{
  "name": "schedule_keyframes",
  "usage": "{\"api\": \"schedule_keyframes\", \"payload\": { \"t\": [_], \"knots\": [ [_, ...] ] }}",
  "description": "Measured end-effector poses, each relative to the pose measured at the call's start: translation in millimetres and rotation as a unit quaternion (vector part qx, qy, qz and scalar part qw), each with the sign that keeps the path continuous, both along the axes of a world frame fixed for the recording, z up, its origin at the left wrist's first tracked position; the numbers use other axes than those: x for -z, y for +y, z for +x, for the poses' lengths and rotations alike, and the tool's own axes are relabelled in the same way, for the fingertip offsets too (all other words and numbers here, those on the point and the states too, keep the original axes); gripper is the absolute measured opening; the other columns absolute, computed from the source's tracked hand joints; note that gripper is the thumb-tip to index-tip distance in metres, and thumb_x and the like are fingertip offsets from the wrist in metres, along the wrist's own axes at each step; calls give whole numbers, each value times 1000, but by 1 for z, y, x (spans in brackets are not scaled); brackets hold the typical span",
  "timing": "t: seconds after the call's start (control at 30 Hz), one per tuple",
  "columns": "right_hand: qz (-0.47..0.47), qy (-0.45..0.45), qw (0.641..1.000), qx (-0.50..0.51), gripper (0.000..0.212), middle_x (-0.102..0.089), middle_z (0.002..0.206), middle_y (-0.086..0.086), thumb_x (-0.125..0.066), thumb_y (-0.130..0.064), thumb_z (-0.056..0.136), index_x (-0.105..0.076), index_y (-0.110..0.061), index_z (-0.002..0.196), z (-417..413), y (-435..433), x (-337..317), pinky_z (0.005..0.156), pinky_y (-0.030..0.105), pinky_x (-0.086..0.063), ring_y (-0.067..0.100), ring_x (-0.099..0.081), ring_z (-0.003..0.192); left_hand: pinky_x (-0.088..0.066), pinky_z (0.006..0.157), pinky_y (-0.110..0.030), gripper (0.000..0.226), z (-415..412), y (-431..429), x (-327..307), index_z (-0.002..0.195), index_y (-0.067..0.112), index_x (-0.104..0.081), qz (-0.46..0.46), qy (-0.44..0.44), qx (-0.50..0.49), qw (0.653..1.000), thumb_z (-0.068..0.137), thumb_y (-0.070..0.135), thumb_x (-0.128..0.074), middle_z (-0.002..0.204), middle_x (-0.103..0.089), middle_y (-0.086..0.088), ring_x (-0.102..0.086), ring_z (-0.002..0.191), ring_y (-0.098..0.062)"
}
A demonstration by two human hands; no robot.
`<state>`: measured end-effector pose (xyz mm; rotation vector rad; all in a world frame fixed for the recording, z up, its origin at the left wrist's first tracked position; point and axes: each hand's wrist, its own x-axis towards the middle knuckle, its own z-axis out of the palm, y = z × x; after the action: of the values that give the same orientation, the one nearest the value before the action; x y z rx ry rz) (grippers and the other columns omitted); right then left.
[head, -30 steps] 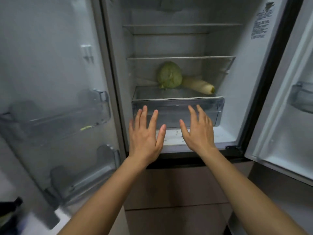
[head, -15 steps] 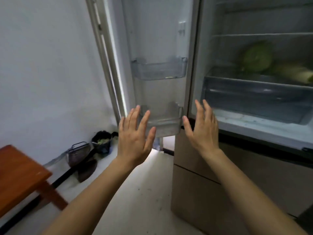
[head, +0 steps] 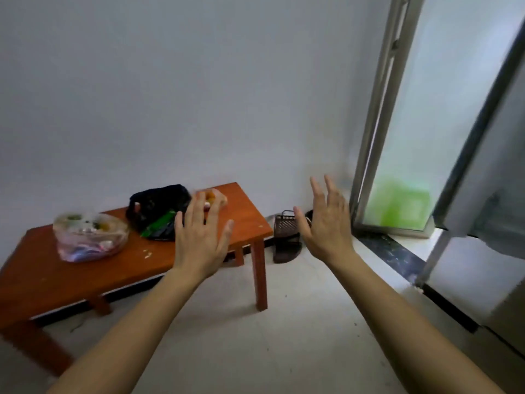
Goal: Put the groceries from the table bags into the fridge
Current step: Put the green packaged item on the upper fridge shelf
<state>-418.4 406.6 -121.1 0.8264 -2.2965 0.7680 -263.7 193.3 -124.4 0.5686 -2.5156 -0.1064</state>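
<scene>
Far left: clear plastic bag (head: 90, 237) sitting on the brown wooden surface (head: 113, 268), full of small colorful things, too blurry to name. Just to the right of it, touching or almost touching: black bag (head: 159, 211), lying open, with a green packet (head: 159, 223) poking out of its mouth. At the far edge of the surface, just past the black bag: 1 more small clear bag (head: 217, 196) holding something orange, partly hidden behind a hand.

Next, left hand (head: 200, 240), raised in front of the surface, palm facing away, fingers (head: 196, 209) spread wide and loose, holding nothing. Touching no bag.

On the floor (head: 284, 336) past the right end of the surface, against the white wall (head: 199, 81): dark sandal (head: 287, 250), and just behind it a small brown wire basket (head: 285, 226).

Then right hand (head: 326, 223), up at about the same height as the left, well apart from it, fingers (head: 316, 189) stretched out and loose, holding nothing.

Farther right: tall frosted glass door (head: 420, 123) in a grey metal frame, with a blurry green shape glowing behind the low part of it. Dark stone step (head: 395, 254) under it.

Far right edge: grey fridge door (head: 488, 194) swung open, only 1 strip of it showing. Groceries all in the 3 bags on the surface, well apart from the fridge.
</scene>
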Motion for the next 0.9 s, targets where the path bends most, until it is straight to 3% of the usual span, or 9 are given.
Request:
{"api": "schedule_keyframes", "payload": {
  "t": [0.2, 0.3, 0.4, 0.57, 0.73, 0.9],
  "knots": [
    [59, -30, 993, -98, 70, -21, 161, 19, -46, -49, 98, -21, -19, 156, 44, -187, 23, 118, 47, -27, 33, -27, 146, -10, 121, -52, 75, 77, -162, 19, 156, 20, -24, 19, -44, -90, 995, 96, 63, -11, 164, -15, -12, -12, 151, -28],
    [76, -39, 986, -146, 72, -24, 160, 17, -51, -46, 97, -18, -23, 156, 61, -245, 37, 115, 46, -32, 33, -32, 143, -12, 122, -54, 79, 97, -219, 31, 157, 21, -19, 49, -61, -112, 991, 94, 66, -4, 165, -12, -11, -9, 152, -28],
    [119, -48, 977, -169, 72, -15, 164, 13, -47, -49, 98, -12, -27, 157, 58, -288, 46, 119, 45, -27, 31, -25, 148, -12, 122, -54, 79, 100, -258, 36, 158, 21, -16, 66, -79, -112, 988, 94, 66, -2, 166, -6, -10, -5, 153, -26],
    [139, -79, 973, -164, 70, -19, 163, 14, -46, -48, 98, -14, -27, 156, 17, -355, 59, 117, 46, -32, 34, -28, 147, -16, 121, -55, 70, 69, -318, 55, 157, 21, -19, 93, -88, -125, 984, 99, 59, -18, 166, -6, -10, -5, 153, -27],
    [146, -100, 968, -176, 68, -22, 161, 10, -46, -49, 97, -15, -31, 155, -46, -433, 82, 108, 48, -43, 32, -33, 144, -11, 122, -53, 74, 12, -390, 77, 159, 24, -8, 94, -143, -144, 975, 96, 64, -11, 166, 0, -10, 0, 153, -28],
    [176, -143, 954, -194, 63, -34, 154, 11, -49, -44, 97, -29, -20, 151, -119, -519, 95, 91, 50, -54, 35, -44, 133, -9, 123, -50, 72, -53, -469, 85, 159, 23, -8, 105, -214, -157, 958, 98, 62, -14, 166, 3, -14, 0, 153, -30]
  ]
}}
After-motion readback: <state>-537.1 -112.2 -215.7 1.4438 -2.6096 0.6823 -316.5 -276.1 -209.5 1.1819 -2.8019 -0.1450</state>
